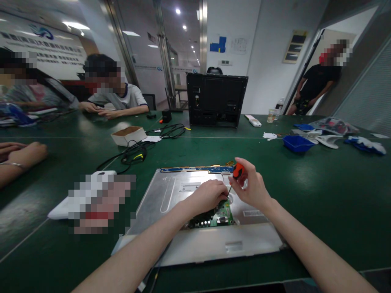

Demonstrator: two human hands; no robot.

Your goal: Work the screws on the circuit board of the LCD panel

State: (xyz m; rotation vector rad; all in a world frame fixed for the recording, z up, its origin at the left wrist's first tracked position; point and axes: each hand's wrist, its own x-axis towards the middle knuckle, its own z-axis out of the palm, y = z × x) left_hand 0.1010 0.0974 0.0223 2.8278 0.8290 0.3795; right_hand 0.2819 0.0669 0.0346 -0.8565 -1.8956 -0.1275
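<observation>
In front of me lies a flat metal display panel [171, 191], with a blue circuit strip [195, 169] along its far edge. A green circuit board [225, 212] with metal connectors sits on its middle. My right hand [253, 187] grips the orange and black handle of a screwdriver [238, 171], whose thin shaft slants down toward the far edge of the green board. Beside that tip, my left hand [212, 194] reaches over the board with its fingers curled together; whatever they pinch is hidden. The screwdriver's very tip is too small to make out.
A black monitor housing [216, 99] stands upright at the back. Black cables [134, 152] and a small open box [128, 136] lie left of centre. A blue tray [297, 143] is at right. Another person's hand [27, 156] rests at far left; other people sit or stand beyond.
</observation>
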